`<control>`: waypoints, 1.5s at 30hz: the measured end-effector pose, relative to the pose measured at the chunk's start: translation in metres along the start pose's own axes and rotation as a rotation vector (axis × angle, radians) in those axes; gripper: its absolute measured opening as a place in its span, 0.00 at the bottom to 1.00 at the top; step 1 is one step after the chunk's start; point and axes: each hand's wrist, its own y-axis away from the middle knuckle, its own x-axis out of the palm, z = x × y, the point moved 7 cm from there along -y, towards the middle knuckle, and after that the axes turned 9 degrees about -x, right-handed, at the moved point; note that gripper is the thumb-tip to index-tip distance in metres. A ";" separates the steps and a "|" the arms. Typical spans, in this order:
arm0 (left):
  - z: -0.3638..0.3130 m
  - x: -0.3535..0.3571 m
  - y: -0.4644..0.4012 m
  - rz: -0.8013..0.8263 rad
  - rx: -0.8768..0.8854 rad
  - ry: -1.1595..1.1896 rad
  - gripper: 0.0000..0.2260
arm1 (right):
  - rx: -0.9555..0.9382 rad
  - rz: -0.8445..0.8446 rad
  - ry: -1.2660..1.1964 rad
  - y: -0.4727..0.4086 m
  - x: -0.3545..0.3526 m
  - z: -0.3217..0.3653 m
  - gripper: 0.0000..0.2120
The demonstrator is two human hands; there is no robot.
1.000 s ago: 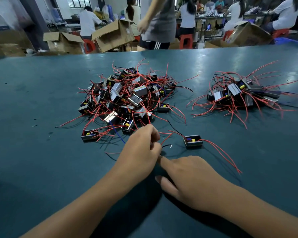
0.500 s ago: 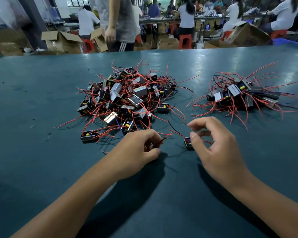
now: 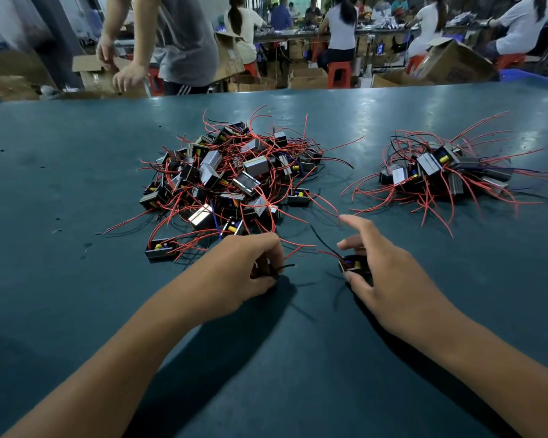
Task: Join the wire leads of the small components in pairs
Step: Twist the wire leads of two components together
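Smooth teal table (image 3: 76, 311), boxy component (image 3: 354, 266) in right hand (image 3: 389, 276)

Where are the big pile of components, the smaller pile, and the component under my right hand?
big pile (image 3: 231, 181): head view, middle of the heap.
smaller pile (image 3: 437, 172): head view, its central cluster.
component (image 3: 353, 264): head view, its open top, between thumb and fingers.

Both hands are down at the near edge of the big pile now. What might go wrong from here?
Two risks, as I judge it. The left hand pinches a black lead right beside the big pile; loose red wires there could snag and drag neighbours along. The right hand holds the small component only between thumb and fingertips, so it may slip or twist.
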 end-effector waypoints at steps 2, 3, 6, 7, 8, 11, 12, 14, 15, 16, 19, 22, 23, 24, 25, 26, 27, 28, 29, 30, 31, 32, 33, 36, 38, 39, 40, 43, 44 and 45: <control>0.004 -0.001 -0.002 0.012 -0.021 0.032 0.14 | -0.018 0.033 0.055 0.000 0.001 0.000 0.36; 0.006 -0.001 -0.002 0.011 -0.035 0.060 0.15 | -0.025 0.045 0.088 0.000 0.000 0.000 0.36; 0.009 -0.003 -0.005 -0.010 -0.057 0.092 0.16 | -0.048 0.101 0.213 -0.004 0.002 -0.002 0.25; 0.010 -0.003 -0.006 -0.013 -0.061 0.068 0.14 | -0.046 0.124 0.249 -0.004 0.004 -0.003 0.21; 0.011 -0.003 -0.006 -0.010 -0.062 0.024 0.12 | -0.038 0.141 0.274 -0.004 0.005 -0.005 0.19; 0.012 -0.002 -0.006 0.012 -0.047 -0.131 0.10 | -0.031 0.127 0.277 -0.001 0.002 -0.005 0.14; 0.013 -0.002 -0.006 0.017 -0.049 -0.147 0.10 | -0.031 0.119 0.274 0.000 0.001 -0.004 0.12; 0.016 -0.003 -0.004 0.025 -0.063 -0.149 0.08 | -0.033 0.121 0.303 0.001 0.001 -0.001 0.11; 0.017 -0.005 -0.002 0.031 -0.070 -0.144 0.07 | -0.033 0.123 0.308 0.000 0.000 0.000 0.11; 0.018 -0.006 -0.001 0.043 -0.070 -0.137 0.07 | -0.035 0.123 0.302 0.000 0.001 0.001 0.11; 0.014 -0.009 0.003 0.056 -0.042 -0.108 0.14 | -0.052 0.130 0.275 0.000 0.002 0.004 0.12; 0.004 -0.008 0.003 0.013 -0.012 -0.085 0.18 | -0.048 0.126 0.293 0.001 0.002 0.003 0.10; 0.001 -0.006 0.003 -0.006 0.000 -0.108 0.18 | -0.035 0.119 0.311 0.001 0.000 0.002 0.09; -0.003 -0.003 0.004 -0.024 0.009 -0.131 0.18 | -0.016 0.110 0.331 0.001 -0.002 0.000 0.08; -0.005 -0.001 0.004 -0.040 0.015 -0.143 0.17 | 0.002 0.102 0.354 0.002 -0.004 -0.002 0.08; -0.007 0.001 0.005 -0.054 0.015 -0.143 0.17 | 0.018 0.098 0.378 0.002 -0.006 -0.004 0.08; -0.008 0.002 0.005 -0.064 0.012 -0.139 0.16 | 0.031 0.100 0.397 0.002 -0.007 -0.005 0.08; -0.008 0.002 0.005 -0.067 0.007 -0.140 0.16 | 0.040 0.106 0.408 0.002 -0.007 -0.006 0.08; -0.008 0.003 0.006 -0.065 0.003 -0.144 0.16 | 0.046 0.110 0.412 0.002 -0.007 -0.006 0.09; -0.008 0.004 0.006 -0.059 0.001 -0.148 0.17 | 0.051 0.111 0.411 0.002 -0.007 -0.005 0.09; -0.008 0.004 0.006 -0.054 -0.001 -0.147 0.17 | 0.058 0.114 0.412 0.002 -0.007 -0.005 0.10; -0.007 0.003 0.006 -0.052 -0.007 -0.141 0.17 | 0.064 0.125 0.418 0.002 -0.007 -0.004 0.11; -0.006 0.003 0.006 -0.051 -0.015 -0.132 0.17 | 0.067 0.137 0.429 0.001 -0.006 -0.003 0.12; -0.002 0.002 0.007 -0.045 -0.034 -0.112 0.17 | 0.048 0.087 0.460 0.002 -0.010 0.005 0.21; 0.000 0.002 0.007 -0.032 -0.049 -0.090 0.16 | -0.021 -0.024 0.467 0.004 -0.021 0.017 0.27; 0.001 0.002 0.007 -0.025 -0.053 -0.077 0.16 | -0.091 -0.072 0.454 0.006 -0.026 0.026 0.28; 0.001 0.002 0.007 -0.019 -0.055 -0.069 0.15 | -0.188 -0.101 0.435 0.007 -0.029 0.037 0.29; -0.001 0.004 0.009 0.012 -0.038 -0.035 0.14 | -0.502 -0.068 0.413 0.011 -0.025 0.066 0.22; -0.003 0.006 0.010 0.034 -0.023 -0.025 0.14 | -0.558 -0.053 0.402 0.012 -0.023 0.070 0.18; -0.005 0.007 0.011 0.055 -0.008 -0.021 0.13 | -0.595 -0.047 0.388 0.012 -0.022 0.073 0.15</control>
